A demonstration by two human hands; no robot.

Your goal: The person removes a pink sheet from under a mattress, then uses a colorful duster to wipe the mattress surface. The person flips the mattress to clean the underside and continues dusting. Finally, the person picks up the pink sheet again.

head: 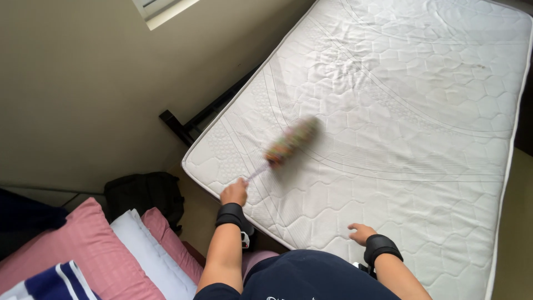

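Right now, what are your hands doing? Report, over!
Left hand shut on duster, blurred over mattress. Right hand open, resting on mattress. Nothing in the way.

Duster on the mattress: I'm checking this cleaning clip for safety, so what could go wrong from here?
1. The duster is blurred mid-sweep in the left hand; dust may drift onto the pillows beside the mattress.
2. The right hand leans near the mattress edge and could slip off.
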